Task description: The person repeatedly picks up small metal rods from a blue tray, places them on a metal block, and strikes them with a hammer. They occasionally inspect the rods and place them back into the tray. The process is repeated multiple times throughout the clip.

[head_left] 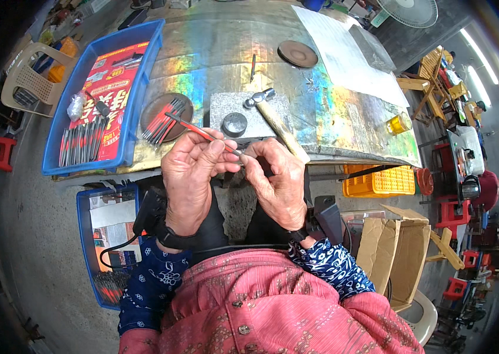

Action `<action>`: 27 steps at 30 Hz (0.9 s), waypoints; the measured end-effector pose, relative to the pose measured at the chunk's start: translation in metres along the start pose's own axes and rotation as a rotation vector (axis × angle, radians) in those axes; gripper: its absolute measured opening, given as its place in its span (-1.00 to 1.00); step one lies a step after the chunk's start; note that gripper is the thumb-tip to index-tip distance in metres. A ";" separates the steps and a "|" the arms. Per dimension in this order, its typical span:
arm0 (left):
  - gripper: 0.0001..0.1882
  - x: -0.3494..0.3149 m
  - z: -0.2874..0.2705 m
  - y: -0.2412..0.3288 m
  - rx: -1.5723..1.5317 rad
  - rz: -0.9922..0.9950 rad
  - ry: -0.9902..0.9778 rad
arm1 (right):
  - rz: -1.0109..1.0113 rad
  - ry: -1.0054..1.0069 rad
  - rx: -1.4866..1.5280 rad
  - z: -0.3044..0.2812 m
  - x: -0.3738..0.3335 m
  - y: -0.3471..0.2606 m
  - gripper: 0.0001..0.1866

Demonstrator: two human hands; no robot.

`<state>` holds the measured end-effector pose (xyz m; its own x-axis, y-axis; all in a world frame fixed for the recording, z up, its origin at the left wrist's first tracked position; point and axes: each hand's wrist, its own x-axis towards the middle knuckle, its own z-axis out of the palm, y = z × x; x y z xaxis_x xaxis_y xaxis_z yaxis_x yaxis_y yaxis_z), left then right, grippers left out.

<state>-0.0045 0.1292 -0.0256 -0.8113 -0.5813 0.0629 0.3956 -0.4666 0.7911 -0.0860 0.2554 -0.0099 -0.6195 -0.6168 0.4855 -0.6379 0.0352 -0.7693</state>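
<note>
My left hand (pixel 189 180) is closed around a slim red-and-black pen-like stick (pixel 202 133), held above the near table edge. The stick slants from upper left down toward my right hand (pixel 280 184), whose thumb and forefinger pinch at its lower right end. The tip between those fingers is hidden. Just beyond my left hand, a bundle of similar sticks (pixel 161 125) rests on a dark round plate (pixel 184 106). On a speckled stone slab (pixel 221 101) sits a dark ring-shaped block (pixel 234 124). Beside it lies a hammer (pixel 276 123), its wooden handle reaching the table edge.
A blue tray (pixel 156 36) with more sticks (pixel 84 141) stands left; another blue tray (pixel 87 227) is below. One stick (pixel 253 68), a round brown disc (pixel 298 53) and a small yellow jar (pixel 399 124) lie farther off. A yellow crate (pixel 379 182) and cardboard box (pixel 379 248) are right.
</note>
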 end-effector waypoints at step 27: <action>-0.91 0.055 -0.003 -0.012 0.416 0.226 -0.048 | -0.069 0.009 -0.745 -0.041 0.008 0.046 -0.63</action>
<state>-0.0518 0.1005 -0.0334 -0.7473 -0.6016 0.2821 0.3669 -0.0197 0.9301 -0.1391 0.2839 -0.0240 -0.5688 -0.6307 0.5279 -0.8144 0.5219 -0.2539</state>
